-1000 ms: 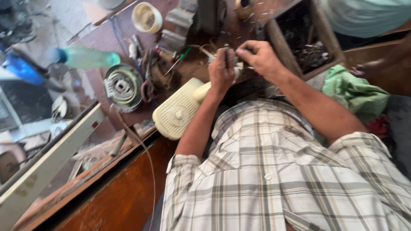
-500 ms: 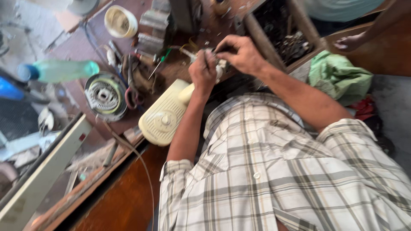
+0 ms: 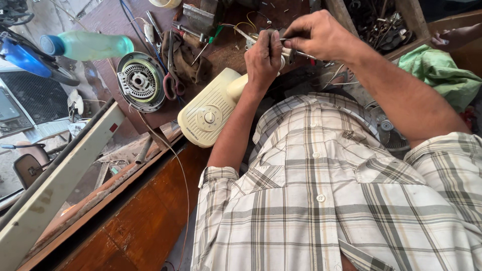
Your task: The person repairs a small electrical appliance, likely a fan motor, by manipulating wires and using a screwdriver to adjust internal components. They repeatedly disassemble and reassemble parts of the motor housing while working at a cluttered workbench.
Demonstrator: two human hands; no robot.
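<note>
My left hand (image 3: 263, 57) is closed around a small metal part at the top of a cream fan base's neck. That cream fan base (image 3: 207, 116), with a round dial, lies on the brown workbench (image 3: 108, 20) just below the hand. My right hand (image 3: 317, 34) pinches a thin metal tool (image 3: 300, 52) against the same part, touching my left hand's fingers. The part itself is mostly hidden by both hands.
A round fan motor housing (image 3: 140, 80), red-handled pliers (image 3: 173, 75) and a pale green bottle (image 3: 89, 45) lie left of the hands. A wooden box of metal scraps (image 3: 384, 24) and a green cloth (image 3: 442, 70) are to the right. A fan grille (image 3: 387, 131) sits under my right arm.
Both hands stay together on the small part above the fan base. The view has swung, so the bench items sit differently in the frame.
</note>
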